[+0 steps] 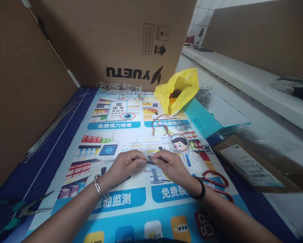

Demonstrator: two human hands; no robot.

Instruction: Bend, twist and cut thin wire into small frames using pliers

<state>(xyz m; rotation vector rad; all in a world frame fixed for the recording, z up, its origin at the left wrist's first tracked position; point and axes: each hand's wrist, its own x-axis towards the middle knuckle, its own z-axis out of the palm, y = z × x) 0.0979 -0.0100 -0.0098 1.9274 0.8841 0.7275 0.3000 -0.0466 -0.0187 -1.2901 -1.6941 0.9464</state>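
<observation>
Fingertips pinched together, my left hand point(128, 165) and my right hand point(170, 165) almost meet above the middle of a printed poster sheet point(141, 135). Between them is a small, thin dark piece point(150, 159), mostly hidden by the fingers, so its kind is unclear. Both hands appear to grip it. A fine loop of wire point(126, 143) lies beyond my left hand. Red-handled scissors point(218, 177) rest beside my right forearm. Past my right hand are a clear round dish point(180, 142) and black and red loops point(203, 146).
A yellow bag point(184, 81) lies open beside a teal box point(204, 118), with coloured cords point(163, 126) in front. Silvery wire scraps point(121, 87) lie along the back. Tall cardboard point(111, 40) walls the far side. Teal-handled pliers point(20, 211) sit left; a small carton point(257, 165) right.
</observation>
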